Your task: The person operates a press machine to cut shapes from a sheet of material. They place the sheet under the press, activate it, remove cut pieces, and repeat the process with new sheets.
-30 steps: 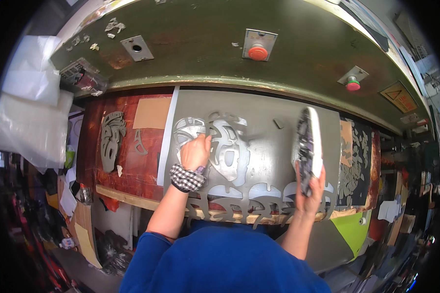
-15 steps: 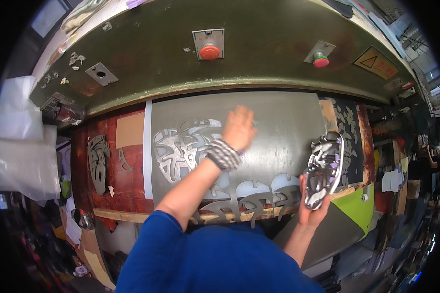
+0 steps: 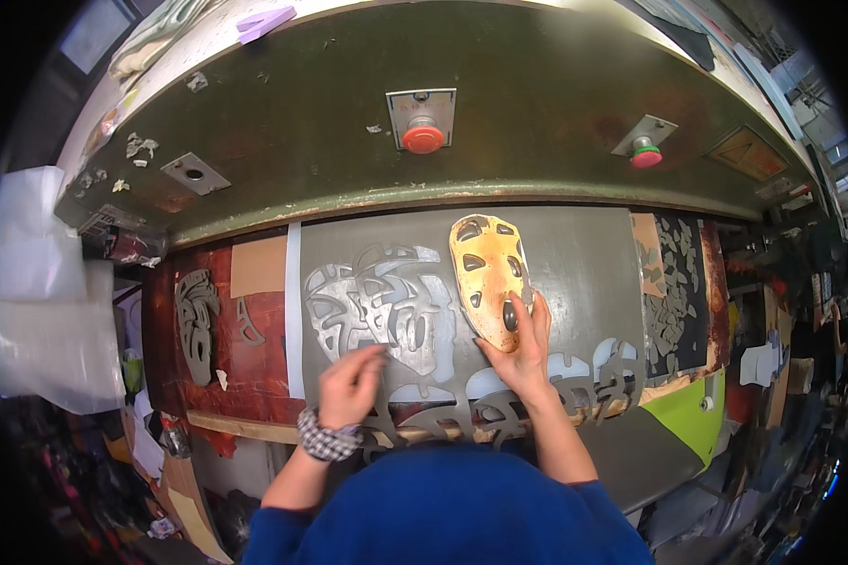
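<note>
1. Your right hand (image 3: 522,356) is grasping the yellow, sole-shaped plate with dark oval openings (image 3: 491,282) by its near end, thumb and fingers spread over the right side of that end.
2. That plate is over the middle of the wide, smooth grey sheet (image 3: 579,268), its far end tilted slightly left; you cannot tell from this view whether it touches the sheet.
3. Your left hand (image 3: 350,384), above the black-and-white checked wristband (image 3: 328,436), has its fingers loosely curled; whether they pinch anything cannot be told.
4. Near those fingers are overlapping silvery-grey cut shapes with curved slots (image 3: 386,306), left of the yellow plate.
5. Along your near edge, the sheet is cut into curved gaps and narrow ribs.
6. To your left, the worn dark-red board (image 3: 264,377) bears a stack of grey slotted pieces (image 3: 196,330).
7. To your right lie small, irregular grey scraps (image 3: 669,301).
8. Ahead, the dark-green machine beam (image 3: 301,141) carries a round red push button (image 3: 424,140).
</note>
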A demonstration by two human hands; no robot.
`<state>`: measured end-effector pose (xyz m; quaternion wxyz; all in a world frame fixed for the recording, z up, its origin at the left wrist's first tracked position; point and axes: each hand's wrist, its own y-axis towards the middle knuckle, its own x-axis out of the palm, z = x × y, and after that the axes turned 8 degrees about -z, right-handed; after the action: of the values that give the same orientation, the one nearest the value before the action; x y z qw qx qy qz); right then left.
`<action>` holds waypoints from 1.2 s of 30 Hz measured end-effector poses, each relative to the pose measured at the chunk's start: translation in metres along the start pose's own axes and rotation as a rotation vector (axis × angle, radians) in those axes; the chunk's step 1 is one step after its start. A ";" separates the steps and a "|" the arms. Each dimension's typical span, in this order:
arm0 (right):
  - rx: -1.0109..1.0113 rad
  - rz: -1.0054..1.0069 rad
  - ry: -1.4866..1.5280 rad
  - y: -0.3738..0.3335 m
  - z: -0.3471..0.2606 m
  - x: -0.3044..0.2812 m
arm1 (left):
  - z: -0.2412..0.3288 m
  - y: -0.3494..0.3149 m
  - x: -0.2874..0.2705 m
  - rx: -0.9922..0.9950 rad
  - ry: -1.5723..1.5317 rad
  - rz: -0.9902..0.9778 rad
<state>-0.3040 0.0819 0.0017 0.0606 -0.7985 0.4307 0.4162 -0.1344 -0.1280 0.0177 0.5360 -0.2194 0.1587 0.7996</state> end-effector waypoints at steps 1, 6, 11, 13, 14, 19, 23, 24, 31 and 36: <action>-0.003 -0.021 -0.009 0.003 0.002 0.001 | -0.011 -0.012 -0.010 -0.036 0.081 0.152; 0.016 -0.116 -0.023 0.037 0.024 0.002 | -0.056 -0.051 -0.021 -0.250 0.407 0.483; 0.224 0.064 0.514 0.093 0.046 -0.006 | -0.089 -0.016 -0.003 -0.283 0.186 0.587; 0.174 0.308 0.335 0.120 0.060 -0.042 | -0.096 0.005 -0.003 -0.236 0.160 0.635; 0.153 0.464 0.234 0.135 0.068 -0.061 | -0.100 0.018 -0.004 -0.199 0.153 0.644; 0.168 0.546 -0.276 0.197 0.099 -0.110 | -0.106 0.070 -0.014 -0.290 0.155 0.641; 0.128 0.666 -0.165 0.206 0.102 -0.095 | -0.112 0.104 -0.026 -0.379 0.172 0.606; 0.115 0.673 -0.124 0.206 0.103 -0.093 | -0.112 0.109 -0.028 -0.415 0.181 0.599; 0.288 0.521 -0.443 0.145 0.144 -0.105 | -0.109 0.114 -0.032 -0.305 0.216 0.702; 0.666 0.584 0.134 0.068 0.204 -0.096 | -0.118 0.108 -0.029 -0.346 0.281 0.704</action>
<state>-0.5069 0.1939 -0.0432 0.1664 -0.6054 0.7517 0.2018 -0.2042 -0.2490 -0.0656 0.1582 -0.3457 0.1586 0.9112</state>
